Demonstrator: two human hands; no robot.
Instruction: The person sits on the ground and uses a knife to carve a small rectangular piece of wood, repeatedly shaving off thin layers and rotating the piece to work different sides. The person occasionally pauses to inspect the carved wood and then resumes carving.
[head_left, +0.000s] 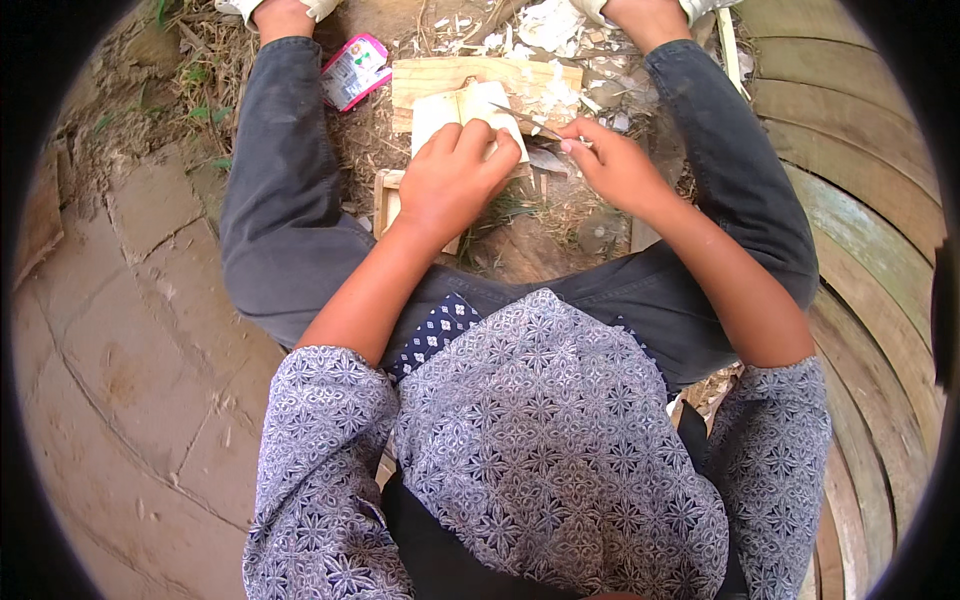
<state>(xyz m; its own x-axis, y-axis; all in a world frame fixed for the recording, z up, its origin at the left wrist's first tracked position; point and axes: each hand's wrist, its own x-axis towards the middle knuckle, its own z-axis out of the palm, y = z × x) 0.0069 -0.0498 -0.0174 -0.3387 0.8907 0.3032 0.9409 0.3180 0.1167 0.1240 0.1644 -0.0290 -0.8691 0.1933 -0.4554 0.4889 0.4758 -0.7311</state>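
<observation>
the left hand (458,165) lies over the near part of the pale block (438,112), hiding it; its fingers curl down, but whether they clamp the block i cannot tell. the block rests on the board (550,82), between the feet. the right hand (608,165) has its fingers clamped on a thin knife (528,119), the handle mostly covered; whether the blade touches the block is unclear. the left wrist partly hides a wooden frame (382,200). the shoes (555,2) are cut off above.
</observation>
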